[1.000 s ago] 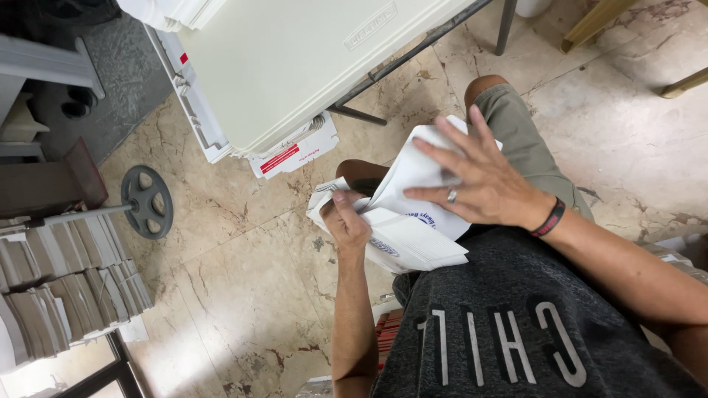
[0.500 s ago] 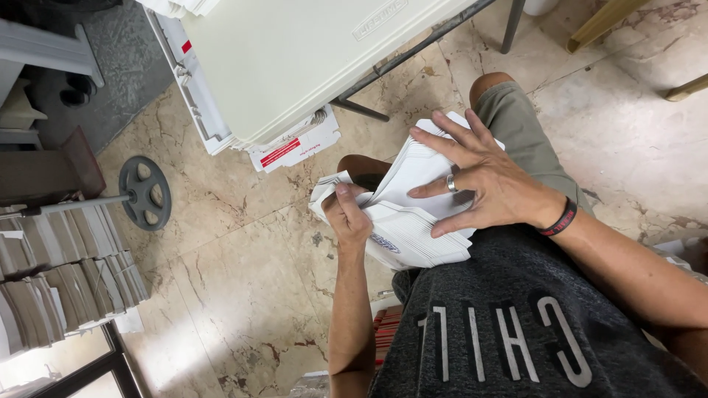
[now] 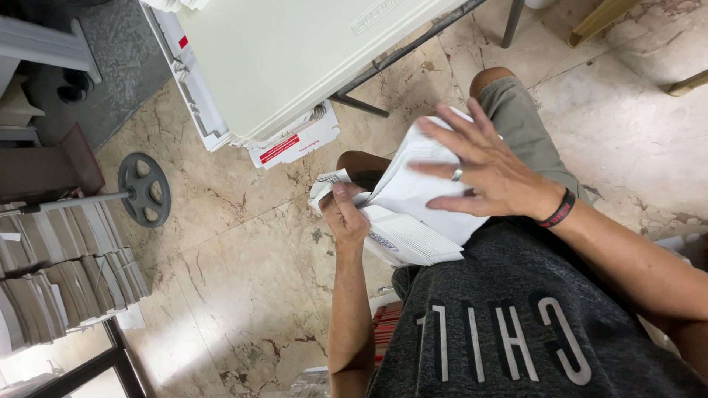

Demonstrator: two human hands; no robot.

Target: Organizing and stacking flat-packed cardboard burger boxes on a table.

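A stack of white envelopes [image 3: 413, 239] rests on my lap, above my dark grey printed shirt [image 3: 516, 332]. My left hand [image 3: 345, 215] grips the stack's left end, thumb pressed on top. My right hand [image 3: 495, 171], with a ring and a black wristband, lies flat with fingers spread on a tilted white envelope [image 3: 410, 188] at the top of the stack. My knees in olive shorts [image 3: 520, 121] show behind the envelopes.
A white folding table [image 3: 295, 59] stands ahead, with flat white cartons [image 3: 291, 144] beneath it. A grey weight plate on a bar [image 3: 144, 189] lies on the marble floor at left. Rows of bundled envelopes [image 3: 59, 273] fill the left edge. Red-edged items [image 3: 385, 324] sit by my hip.
My right hand has let go of the top envelope's edge and spread its fingers flat over it. My left hand keeps its hold on the stack.
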